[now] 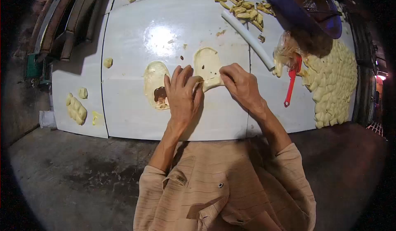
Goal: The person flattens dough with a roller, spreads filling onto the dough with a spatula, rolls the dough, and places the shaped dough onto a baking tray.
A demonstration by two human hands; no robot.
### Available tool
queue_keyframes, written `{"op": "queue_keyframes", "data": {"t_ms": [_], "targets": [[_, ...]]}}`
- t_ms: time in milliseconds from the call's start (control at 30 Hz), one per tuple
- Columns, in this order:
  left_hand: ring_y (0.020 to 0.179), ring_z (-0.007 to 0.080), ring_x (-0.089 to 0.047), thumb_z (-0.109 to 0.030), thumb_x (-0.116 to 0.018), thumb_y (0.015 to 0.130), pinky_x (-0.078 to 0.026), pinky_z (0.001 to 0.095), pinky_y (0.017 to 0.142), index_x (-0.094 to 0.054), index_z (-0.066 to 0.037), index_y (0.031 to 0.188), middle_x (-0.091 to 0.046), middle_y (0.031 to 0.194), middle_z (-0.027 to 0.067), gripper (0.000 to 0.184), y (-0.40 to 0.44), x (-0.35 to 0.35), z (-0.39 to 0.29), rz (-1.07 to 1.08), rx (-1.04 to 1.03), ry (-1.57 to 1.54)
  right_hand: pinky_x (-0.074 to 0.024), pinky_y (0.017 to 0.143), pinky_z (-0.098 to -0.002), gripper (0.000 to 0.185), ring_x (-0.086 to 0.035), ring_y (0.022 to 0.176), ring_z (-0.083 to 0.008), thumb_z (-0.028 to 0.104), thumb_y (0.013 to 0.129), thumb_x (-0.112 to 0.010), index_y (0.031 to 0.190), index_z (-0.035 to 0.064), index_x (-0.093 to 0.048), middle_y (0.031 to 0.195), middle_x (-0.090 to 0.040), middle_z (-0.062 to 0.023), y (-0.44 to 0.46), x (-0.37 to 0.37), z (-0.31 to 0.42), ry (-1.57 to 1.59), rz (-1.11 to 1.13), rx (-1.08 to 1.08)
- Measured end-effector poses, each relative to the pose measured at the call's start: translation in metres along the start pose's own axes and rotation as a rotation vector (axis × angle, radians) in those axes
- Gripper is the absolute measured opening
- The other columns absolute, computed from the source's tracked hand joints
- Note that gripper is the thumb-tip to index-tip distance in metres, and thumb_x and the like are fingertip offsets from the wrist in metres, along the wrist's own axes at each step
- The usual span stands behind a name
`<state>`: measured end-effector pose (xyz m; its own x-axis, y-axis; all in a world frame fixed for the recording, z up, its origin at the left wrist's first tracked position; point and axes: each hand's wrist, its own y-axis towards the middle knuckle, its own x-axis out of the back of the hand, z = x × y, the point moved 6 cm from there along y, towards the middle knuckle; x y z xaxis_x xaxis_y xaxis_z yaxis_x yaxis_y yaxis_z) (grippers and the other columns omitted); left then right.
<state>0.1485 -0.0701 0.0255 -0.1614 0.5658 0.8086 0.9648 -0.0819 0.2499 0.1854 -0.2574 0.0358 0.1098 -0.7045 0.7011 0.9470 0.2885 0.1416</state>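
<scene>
The flat dough sheet lies on the white table, its near edge folded. The right hand pinches the fold's right end; the left hand touches the other end, its grip I cannot tell. Beside it lies a second sheet with brown filling.

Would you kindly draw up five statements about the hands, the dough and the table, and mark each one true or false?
1. The left hand and the right hand are both at the near end of the right sheet. True.
2. The left hand holds a red tool. False: the red tool lies on the table, to the right of both hands.
3. The left sheet has a dark patch on it. True.
4. A white rod lies between the two sheets. False: the white rod lies to the right of both.
5. The blue tub is at the far right of the table. True.
</scene>
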Motion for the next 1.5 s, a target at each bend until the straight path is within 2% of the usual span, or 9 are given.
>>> {"op": "queue_keyframes", "data": {"t_ms": [367,533,667,800,1067,1300,1333,1433,1500], "targets": [[0.146,0.0410,-0.039,-0.027,-0.079,0.087,-0.026,0.0685,0.117,-0.076,-0.016,0.109,-0.050,0.151,0.0162,0.025,0.005,0.005,-0.010,0.191,-0.199,-0.036,-0.0569,0.071,-0.0376,0.023,-0.071,0.082,-0.0271,0.023,0.094,-0.073,0.112,0.0106,-0.074,0.105,-0.067,-0.0102,-0.001,0.000,0.012,-0.150,0.220,0.232],[0.143,0.0435,-0.041,-0.025,-0.079,0.088,-0.029,0.0673,0.114,-0.076,-0.011,0.103,-0.055,0.145,0.0173,0.021,0.017,0.006,0.003,0.130,-0.176,-0.052,-0.0560,0.067,-0.0408,0.013,-0.069,0.080,-0.0292,0.016,0.096,-0.068,0.094,0.0033,-0.070,0.093,-0.065,-0.0107,0.011,-0.003,0.008,-0.171,0.221,0.107],[0.143,0.0433,-0.042,-0.024,-0.079,0.088,-0.031,0.0666,0.113,-0.075,-0.016,0.109,-0.056,0.145,0.0173,0.023,0.015,0.007,0.015,0.085,-0.116,0.013,-0.0583,0.071,-0.0429,0.016,-0.070,0.084,-0.0315,0.020,0.097,-0.065,0.106,0.0069,-0.067,0.102,-0.065,-0.0111,0.012,-0.008,-0.003,-0.183,0.092,-0.097],[0.142,0.0430,-0.043,-0.024,-0.079,0.088,-0.033,0.0658,0.113,-0.075,-0.019,0.112,-0.056,0.144,0.0160,0.025,0.013,0.014,0.007,0.084,-0.200,-0.032,-0.0581,0.070,-0.0410,0.024,-0.069,0.084,-0.0289,0.020,0.093,-0.071,0.116,0.0122,-0.068,0.102,-0.065,-0.0080,0.000,0.001,0.010,-0.147,0.072,0.222],[0.131,0.0416,-0.056,-0.012,-0.081,0.082,-0.042,0.0598,0.108,-0.078,-0.014,0.105,-0.065,0.131,0.0165,0.023,0.025,0.014,0.009,0.031,-0.209,0.031,-0.0547,0.061,-0.0380,0.014,-0.070,0.073,-0.0264,0.019,0.095,-0.072,0.102,0.0065,-0.071,0.094,-0.068,-0.0095,0.019,-0.001,-0.010,-0.165,0.088,0.197],[0.136,0.0393,-0.051,-0.019,-0.071,0.093,-0.035,0.0615,0.114,-0.068,-0.012,0.127,-0.061,0.139,0.0158,0.035,0.022,0.009,0.016,0.086,-0.201,0.092,-0.0564,0.072,-0.0401,0.016,-0.070,0.084,-0.0302,0.017,0.097,-0.064,0.108,0.0050,-0.067,0.103,-0.069,-0.0096,0.020,0.008,-0.007,-0.111,-0.143,-0.005],[0.139,0.0372,-0.049,-0.025,-0.068,0.096,-0.033,0.0624,0.116,-0.065,-0.013,0.134,-0.059,0.142,0.0154,0.040,0.025,0.008,0.014,0.105,-0.228,0.128,-0.0548,0.087,-0.0429,0.029,-0.067,0.106,-0.0325,0.020,0.097,-0.066,0.122,0.0038,-0.066,0.118,-0.068,-0.0134,0.024,0.010,-0.003,-0.129,-0.068,0.059],[0.147,0.0336,-0.041,-0.047,-0.056,0.101,-0.023,0.0663,0.120,-0.048,-0.008,0.151,-0.049,0.156,0.0145,0.064,0.040,-0.008,0.009,0.240,-0.320,0.249,-0.0439,0.109,-0.0488,0.050,-0.055,0.131,-0.0344,0.033,0.099,-0.064,0.139,0.0035,-0.058,0.137,-0.062,-0.0169,0.038,-0.005,0.014,-0.339,0.069,0.330],[0.150,0.0329,-0.037,-0.055,-0.053,0.101,-0.020,0.0670,0.121,-0.045,-0.005,0.153,-0.046,0.159,0.0138,0.073,0.048,-0.021,0.009,0.274,-0.376,0.335,-0.0219,0.124,-0.0561,0.073,-0.038,0.150,-0.0317,0.055,0.099,-0.055,0.151,0.0048,-0.048,0.157,-0.048,-0.0146,0.039,-0.022,-0.009,-0.429,0.221,0.293]]}}
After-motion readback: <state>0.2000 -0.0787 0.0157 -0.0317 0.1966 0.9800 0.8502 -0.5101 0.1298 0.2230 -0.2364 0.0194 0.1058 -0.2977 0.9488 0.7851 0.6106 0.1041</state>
